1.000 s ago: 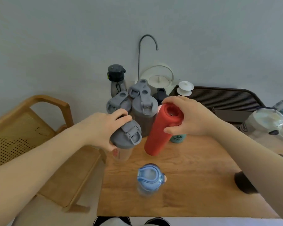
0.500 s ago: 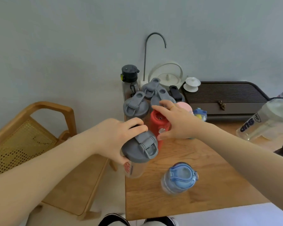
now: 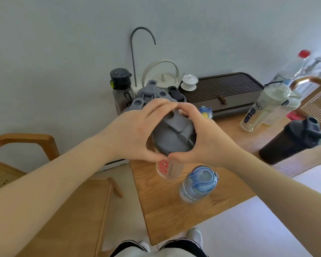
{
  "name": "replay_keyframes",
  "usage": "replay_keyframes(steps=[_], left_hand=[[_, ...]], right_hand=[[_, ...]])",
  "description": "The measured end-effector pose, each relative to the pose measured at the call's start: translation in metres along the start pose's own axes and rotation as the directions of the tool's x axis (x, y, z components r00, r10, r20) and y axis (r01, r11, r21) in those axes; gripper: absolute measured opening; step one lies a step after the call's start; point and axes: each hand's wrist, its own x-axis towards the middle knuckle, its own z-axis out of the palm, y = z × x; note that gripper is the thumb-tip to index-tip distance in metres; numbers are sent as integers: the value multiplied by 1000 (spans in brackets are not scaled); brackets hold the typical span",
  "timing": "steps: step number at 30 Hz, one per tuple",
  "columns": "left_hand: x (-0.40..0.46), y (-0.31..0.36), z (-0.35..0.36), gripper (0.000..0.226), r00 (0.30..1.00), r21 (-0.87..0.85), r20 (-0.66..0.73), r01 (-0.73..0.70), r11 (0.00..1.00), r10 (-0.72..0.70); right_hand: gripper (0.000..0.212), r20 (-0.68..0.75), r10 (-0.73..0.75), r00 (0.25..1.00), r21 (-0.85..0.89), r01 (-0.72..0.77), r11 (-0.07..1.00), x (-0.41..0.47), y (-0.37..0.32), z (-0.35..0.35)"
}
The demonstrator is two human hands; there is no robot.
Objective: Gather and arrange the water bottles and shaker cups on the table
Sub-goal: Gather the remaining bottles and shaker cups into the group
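Note:
A clear shaker cup with a grey lid (image 3: 171, 136) and red lettering stands near the wooden table's (image 3: 170, 210) left edge. My left hand (image 3: 137, 134) and my right hand (image 3: 204, 140) both wrap around its lid, fingertips meeting behind it. Just in front and to the right stands a blue-lidded bottle (image 3: 199, 182). Behind my hands is a cluster of grey-lidded shakers (image 3: 148, 93) and a black-capped bottle (image 3: 120, 84). The red bottle is hidden behind my hands. A black shaker (image 3: 293, 141) and a clear "SUP" shaker (image 3: 263, 108) stand at the right.
A brown slatted tea tray (image 3: 220, 89) sits at the back, with a white kettle (image 3: 161, 75), a white lidded cup (image 3: 189, 82) and a curved tap (image 3: 137, 45) near it. Wooden chairs stand at the left (image 3: 26, 145) and far right (image 3: 315, 93). A red-capped clear bottle (image 3: 295, 65) stands far right.
My right hand left the red bottle standing in the cluster and came onto the grey-lidded shaker beside my left hand. The camera view swung to the right.

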Motion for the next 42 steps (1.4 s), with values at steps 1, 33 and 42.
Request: replay_keyframes(steps=[1, 33, 42], left_hand=[[3, -1, -1, 103, 999, -120, -5, 50, 992, -51], [-6, -19, 39, 76, 855, 202, 143, 468, 860, -499], [0, -27, 45, 76, 880, 63, 177, 437, 897, -441]], right_hand=[[95, -28, 25, 999, 22, -25, 999, -3, 1, -8], [53, 2, 294, 956, -18, -294, 956, 41, 92, 26], [54, -18, 333, 943, -44, -334, 942, 37, 75, 41]])
